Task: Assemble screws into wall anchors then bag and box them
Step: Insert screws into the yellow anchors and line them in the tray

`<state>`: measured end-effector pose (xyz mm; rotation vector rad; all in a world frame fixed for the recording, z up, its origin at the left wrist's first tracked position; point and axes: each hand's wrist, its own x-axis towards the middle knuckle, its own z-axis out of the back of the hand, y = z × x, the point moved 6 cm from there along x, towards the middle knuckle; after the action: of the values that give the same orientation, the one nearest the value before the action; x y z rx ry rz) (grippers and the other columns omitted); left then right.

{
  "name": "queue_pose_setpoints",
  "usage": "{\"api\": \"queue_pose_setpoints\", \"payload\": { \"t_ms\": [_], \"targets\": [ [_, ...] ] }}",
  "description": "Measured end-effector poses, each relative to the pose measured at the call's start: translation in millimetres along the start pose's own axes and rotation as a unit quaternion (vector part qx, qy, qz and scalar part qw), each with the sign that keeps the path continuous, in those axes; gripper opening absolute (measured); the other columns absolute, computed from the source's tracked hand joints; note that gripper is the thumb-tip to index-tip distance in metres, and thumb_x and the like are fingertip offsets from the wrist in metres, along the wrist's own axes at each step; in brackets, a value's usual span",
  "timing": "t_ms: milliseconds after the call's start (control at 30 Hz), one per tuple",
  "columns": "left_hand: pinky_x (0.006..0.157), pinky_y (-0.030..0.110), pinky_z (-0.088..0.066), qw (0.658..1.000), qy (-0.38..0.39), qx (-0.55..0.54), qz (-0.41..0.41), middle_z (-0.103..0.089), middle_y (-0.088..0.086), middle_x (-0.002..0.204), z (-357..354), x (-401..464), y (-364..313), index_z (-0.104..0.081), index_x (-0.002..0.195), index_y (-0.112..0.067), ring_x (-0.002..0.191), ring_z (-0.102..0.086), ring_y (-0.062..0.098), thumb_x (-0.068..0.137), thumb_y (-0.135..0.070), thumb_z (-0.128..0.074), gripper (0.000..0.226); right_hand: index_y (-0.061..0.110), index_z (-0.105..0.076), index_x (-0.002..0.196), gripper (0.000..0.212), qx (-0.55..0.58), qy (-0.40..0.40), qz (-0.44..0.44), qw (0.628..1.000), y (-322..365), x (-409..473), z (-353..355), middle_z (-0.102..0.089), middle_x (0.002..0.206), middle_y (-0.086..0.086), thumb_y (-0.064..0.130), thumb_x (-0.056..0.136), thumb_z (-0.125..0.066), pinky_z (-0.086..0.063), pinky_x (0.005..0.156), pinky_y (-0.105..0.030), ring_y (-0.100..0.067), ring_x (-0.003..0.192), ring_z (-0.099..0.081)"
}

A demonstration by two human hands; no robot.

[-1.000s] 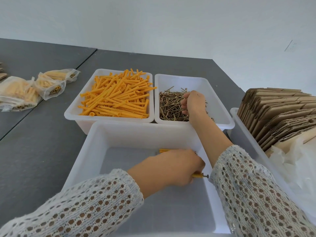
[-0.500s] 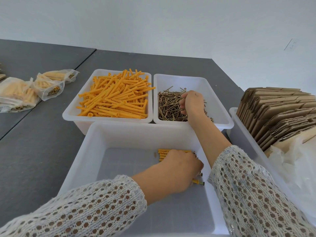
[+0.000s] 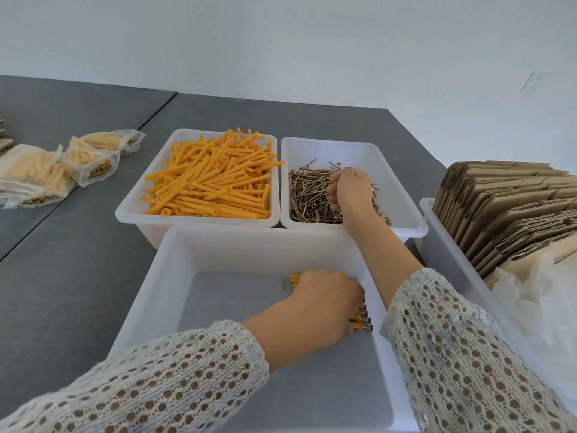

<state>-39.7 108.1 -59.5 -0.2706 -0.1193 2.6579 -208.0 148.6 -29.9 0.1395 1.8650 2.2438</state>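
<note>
My left hand (image 3: 327,303) reaches into the near white bin (image 3: 249,237) and lies over a short row of assembled anchors (image 3: 361,321). Its curled fingers hold the nearest one, whose screw head sticks out to the right. My right hand (image 3: 351,190) is in the far right bin (image 3: 406,195), its fingers curled and pinching brass screws (image 3: 307,200) from the pile. Loose orange wall anchors (image 3: 209,189) fill the far left bin (image 3: 134,215).
Sealed bags of assembled anchors (image 3: 90,157) lie on the grey table (image 3: 78,276) at the left. On the right, a white bin (image 3: 429,210) holds flat cardboard boxes (image 3: 505,207), with clear plastic bags (image 3: 537,304) in front of them.
My left hand has lowered the assembled anchor onto the row in the near bin. My right hand has stayed in the screw bin, working its fingers in the pile.
</note>
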Motion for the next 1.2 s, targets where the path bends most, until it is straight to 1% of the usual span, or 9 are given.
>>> {"api": "queue_pose_setpoints", "payload": {
  "t_ms": [200, 400, 567, 700, 800, 867, 1033, 1133, 1200],
  "targets": [
    [0.052, 0.025, -0.022, 0.999, -0.028, -0.017, 0.002, -0.061, 0.001, 0.092, 5.5, 0.1, 0.3, -0.055, 0.092, -0.019, 0.086, -0.060, 0.027, 0.090, -0.039, -0.066, 0.023, 0.013, -0.060, 0.081, 0.034, -0.008, 0.004, 0.011, 1.000, -0.5, 0.5, -0.3, -0.059, 0.067, -0.002, 0.007, 0.095, -0.029, -0.048, 0.056, -0.028, -0.015, 0.061, -0.053],
    [0.054, 0.029, -0.026, 0.990, -0.132, -0.045, 0.033, -0.041, -0.005, 0.071, 25.7, 4.4, 15.6, -0.046, 0.082, -0.023, 0.071, -0.046, 0.022, 0.098, -0.050, -0.048, 0.031, 0.015, -0.058, 0.080, 0.030, -0.031, 0.026, 0.024, 0.999, -1.3, 0.8, -1.2, -0.059, 0.069, -0.001, 0.009, 0.096, -0.034, -0.046, 0.053, -0.026, -0.014, 0.058, -0.051],
    [0.065, 0.033, -0.047, 0.964, -0.254, -0.041, 0.062, -0.057, -0.005, 0.075, 51.2, -0.1, 40.2, -0.058, 0.089, -0.023, 0.072, -0.057, 0.020, 0.100, -0.042, -0.044, 0.026, 0.012, -0.055, 0.085, 0.020, -0.084, 0.046, 0.057, 0.994, -1.4, -0.8, -4.7, -0.056, 0.076, -0.009, 0.010, 0.093, -0.037, -0.044, 0.058, -0.032, -0.020, 0.067, -0.047],
    [0.053, 0.029, -0.042, 0.937, -0.338, -0.018, 0.086, -0.059, -0.006, 0.069, 72.9, -7.7, 55.5, -0.057, 0.085, -0.025, 0.062, -0.057, 0.015, 0.101, -0.038, -0.040, 0.027, 0.012, -0.054, 0.077, 0.020, -0.152, 0.054, 0.097, 0.982, 1.0, -1.3, -7.5, -0.051, 0.072, -0.009, 0.010, 0.091, -0.041, -0.040, 0.063, -0.033, -0.019, 0.066, -0.042],
    [0.049, 0.027, -0.038, 0.922, -0.367, 0.001, 0.123, -0.061, -0.008, 0.072, 83.6, -12.1, 72.7, -0.057, 0.088, -0.027, 0.064, -0.056, 0.013, 0.102, -0.036, -0.039, 0.023, 0.016, -0.036, 0.061, 0.030, -0.197, 0.044, 0.092, 0.975, -1.6, 1.2, -6.4, -0.040, 0.059, 0.000, 0.011, 0.089, -0.042, -0.042, 0.057, -0.033, -0.016, 0.056, -0.034],
    [0.048, 0.026, -0.035, 0.914, -0.371, 0.006, 0.162, -0.062, -0.008, 0.077, 88.1, -15.6, 89.2, -0.057, 0.093, -0.026, 0.066, -0.056, 0.014, 0.101, -0.034, -0.041, 0.020, 0.018, -0.033, 0.062, 0.029, -0.238, 0.054, 0.089, 0.966, -3.3, 0.2, -9.2, -0.039, 0.060, 0.001, 0.013, 0.089, -0.042, -0.048, 0.061, -0.036, -0.016, 0.057, -0.034],
    [0.049, 0.026, -0.024, 0.901, -0.311, 0.043, 0.299, -0.047, -0.004, 0.070, 83.2, -20.6, 131.4, -0.051, 0.106, -0.021, 0.059, -0.043, 0.017, 0.100, -0.031, -0.041, 0.015, 0.016, -0.034, 0.062, 0.029, -0.368, 0.133, 0.122, 0.912, -5.0, -6.2, -25.0, -0.038, 0.059, 0.001, 0.015, 0.089, -0.043, -0.031, 0.056, -0.028, -0.018, 0.055, -0.033],
    [0.049, 0.026, -0.023, 0.901, -0.287, 0.046, 0.322, -0.041, -0.004, 0.067, 78.3, -19.4, 141.3, -0.046, 0.096, -0.021, 0.056, -0.038, 0.016, 0.100, -0.029, -0.041, 0.010, 0.016, -0.035, 0.062, 0.029, -0.408, 0.167, 0.135, 0.887, -6.1, -9.5, -31.0, -0.038, 0.060, 0.000, 0.016, 0.090, -0.044, -0.031, 0.056, -0.029, -0.018, 0.056, -0.033],
    [0.050, 0.026, -0.025, 0.901, -0.294, 0.044, 0.315, -0.049, -0.003, 0.073, 77.9, -18.8, 143.6, -0.048, 0.095, -0.020, 0.062, -0.046, 0.019, 0.100, -0.028, -0.042, 0.012, 0.016, -0.037, 0.063, 0.030, -0.425, 0.178, 0.140, 0.876, -5.9, -11.5, -33.0, -0.040, 0.061, 0.000, 0.018, 0.092, -0.045, -0.032, 0.056, -0.029, -0.018, 0.056, -0.035]
  ]
}}
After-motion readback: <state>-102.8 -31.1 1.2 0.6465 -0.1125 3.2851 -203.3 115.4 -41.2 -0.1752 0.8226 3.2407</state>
